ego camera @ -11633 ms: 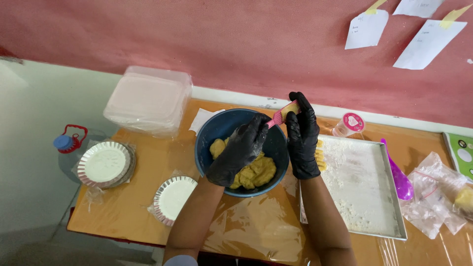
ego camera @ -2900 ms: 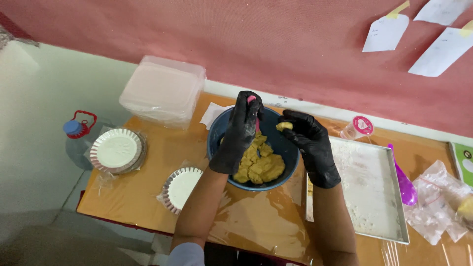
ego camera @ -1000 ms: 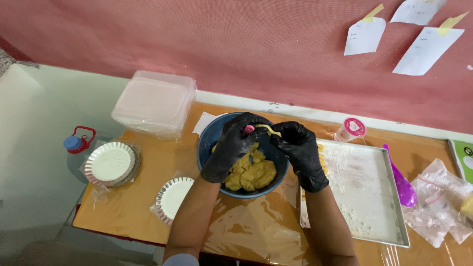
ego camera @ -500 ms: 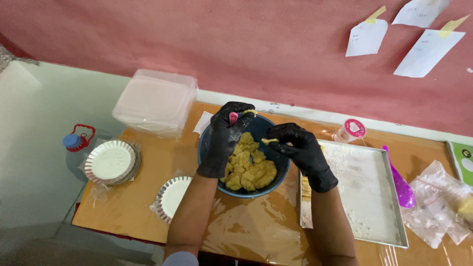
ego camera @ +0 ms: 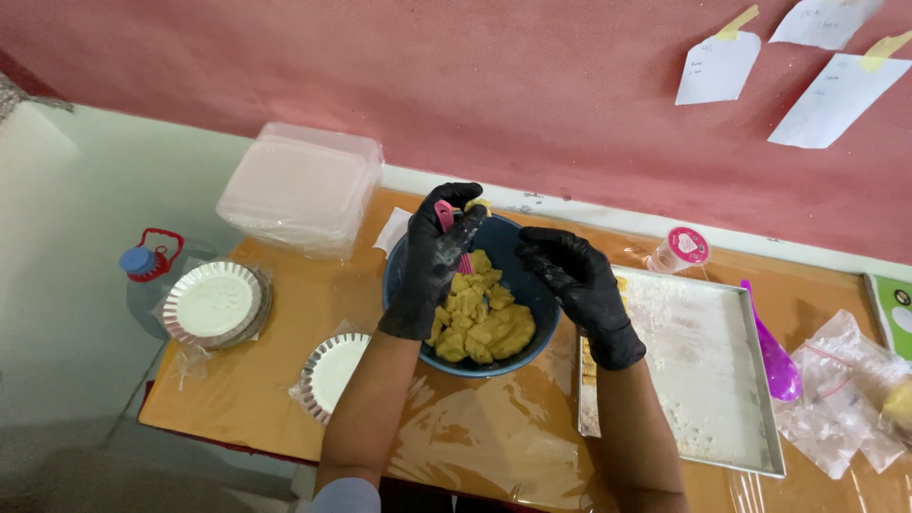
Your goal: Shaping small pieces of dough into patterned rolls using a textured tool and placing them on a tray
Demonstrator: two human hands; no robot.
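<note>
A blue bowl (ego camera: pixel 532 285) with chunks of yellow dough (ego camera: pixel 480 323) stands on the orange table. My left hand (ego camera: pixel 432 261), in a black glove dusted with flour, is over the bowl's left rim and grips a small pink tool (ego camera: pixel 445 217) with a bit of dough at its fingertips. My right hand (ego camera: pixel 575 285), also gloved in black, hovers over the bowl's right side with its fingers curled; I see nothing in it.
A floured metal baking tray (ego camera: pixel 722 380) lies right of the bowl, with a purple spoon (ego camera: pixel 774 351) and plastic bags (ego camera: pixel 845 389) beyond. Fluted foil pans (ego camera: pixel 214 304) (ego camera: pixel 332 370) sit left. A clear lidded container (ego camera: pixel 304 185) is behind.
My left hand has lifted the pink tool to the bowl's far left rim. My right hand, which held a bit of dough, has drawn back over the bowl's right side.
</note>
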